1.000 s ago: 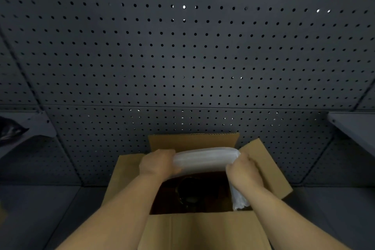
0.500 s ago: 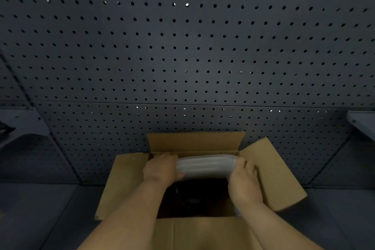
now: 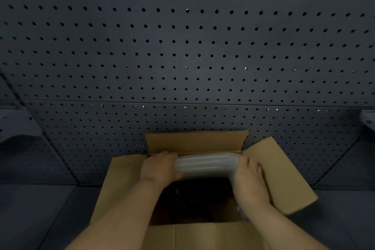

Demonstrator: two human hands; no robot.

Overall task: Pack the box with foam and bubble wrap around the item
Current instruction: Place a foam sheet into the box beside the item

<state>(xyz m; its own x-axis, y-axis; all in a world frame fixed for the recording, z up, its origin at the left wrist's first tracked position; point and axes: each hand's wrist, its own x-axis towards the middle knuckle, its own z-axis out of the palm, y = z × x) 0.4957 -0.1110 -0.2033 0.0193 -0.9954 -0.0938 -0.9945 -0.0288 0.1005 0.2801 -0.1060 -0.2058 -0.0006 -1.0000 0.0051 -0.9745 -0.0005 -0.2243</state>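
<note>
An open cardboard box (image 3: 280, 174) stands in front of me with all its flaps spread outward. A folded white foam sheet (image 3: 206, 165) lies across the far inner edge of the box opening. My left hand (image 3: 159, 168) grips its left end and my right hand (image 3: 250, 180) grips its right end. A dark item (image 3: 194, 201) sits deep in the box below the foam; its shape is hard to make out in the shadow. A bit of white wrap (image 3: 241, 212) shows by my right wrist inside the box.
A dark perforated pegboard wall (image 3: 186, 46) rises right behind the box. Grey shelf brackets stick out at the left (image 3: 18, 124) and the right (image 3: 368, 117). The box stands on a dark grey work surface (image 3: 40, 209).
Both hands have lowered the foam sheet from above the opening down to the far edge of the box. The right hand has shifted outward toward the right wall.
</note>
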